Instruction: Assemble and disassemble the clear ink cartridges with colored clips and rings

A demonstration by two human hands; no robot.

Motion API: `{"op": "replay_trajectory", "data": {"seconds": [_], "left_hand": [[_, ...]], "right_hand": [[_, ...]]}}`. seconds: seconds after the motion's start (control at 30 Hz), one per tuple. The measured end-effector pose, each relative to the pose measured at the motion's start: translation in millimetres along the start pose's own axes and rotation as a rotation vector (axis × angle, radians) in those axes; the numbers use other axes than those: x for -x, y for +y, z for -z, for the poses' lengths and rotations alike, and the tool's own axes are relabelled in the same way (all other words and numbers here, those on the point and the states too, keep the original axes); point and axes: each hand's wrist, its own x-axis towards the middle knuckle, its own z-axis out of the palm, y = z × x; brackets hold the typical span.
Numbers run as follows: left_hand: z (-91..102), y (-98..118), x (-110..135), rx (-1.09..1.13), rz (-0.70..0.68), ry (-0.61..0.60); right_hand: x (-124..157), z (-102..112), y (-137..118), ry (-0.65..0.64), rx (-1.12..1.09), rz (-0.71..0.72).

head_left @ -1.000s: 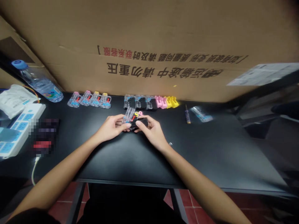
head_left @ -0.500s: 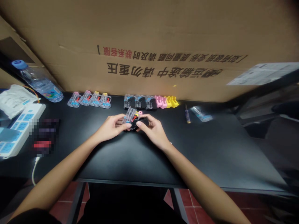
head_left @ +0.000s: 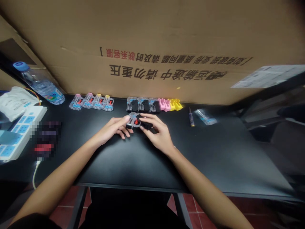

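Note:
A small clear plastic casing (head_left: 132, 121) with a red piece inside is between my hands, above the middle of the black table. My left hand (head_left: 116, 128) pinches its left end with thumb and forefinger, while the other fingers hang loosely below. My right hand (head_left: 158, 130) has its thumb and fingers round a black plastic part (head_left: 145, 124) at the casing's right side. Whether the two pieces are joined cannot be made out. Just behind stand several clear-and-black assemblies (head_left: 143, 105), with pink pieces (head_left: 164, 104) and yellow pieces (head_left: 175, 104) beside them.
Several clear casings with red parts (head_left: 97, 101) line the back left. A screwdriver (head_left: 191, 117) and a clear packet (head_left: 205, 116) lie to the right. A water bottle (head_left: 45, 87) and a white power strip (head_left: 23, 127) are at left. A large cardboard box (head_left: 152, 38) walls the back.
The clear casing, tilted up before, now lies flatter against the black part. My left thumb has moved up onto it and the left fingers have loosened. My right fingers now reach over the black part.

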Motion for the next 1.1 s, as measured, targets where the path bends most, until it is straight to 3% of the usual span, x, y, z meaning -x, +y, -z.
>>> {"op": "replay_trajectory", "data": {"seconds": [0.13,0.3,0.47,0.57,0.77,0.97,1.1], "left_hand": [[0.6,1.7,-0.1,-0.023,-0.022,0.034],[3.1,-1.0,-3.3,-0.107,-0.117,0.129],[-0.8,-7.0,-4.5,-0.087,-0.105,0.039],[-0.3,-6.0,-3.9,-0.113,-0.127,0.042],[9.1,1.0,-2.3,-0.173,-0.194,0.185],[3.9,-9.2,-3.9,-0.304,-0.183,0.055],[1.4,-12.5,-5.3,-0.337,-0.209,0.05]], "right_hand": [[2.6,-1.5,0.3,-0.064,-0.023,0.011],[3.2,-2.4,2.6,-0.03,-0.272,-0.227],[4.9,-10.3,7.4,-0.062,-0.369,-0.339],[3.9,-9.0,9.0,-0.015,-0.355,-0.348],[-4.4,5.3,8.9,0.176,-0.305,-0.36],[2.1,-9.0,8.8,-0.006,-0.313,-0.355],[4.6,-14.0,10.8,-0.046,-0.352,-0.379]]}}
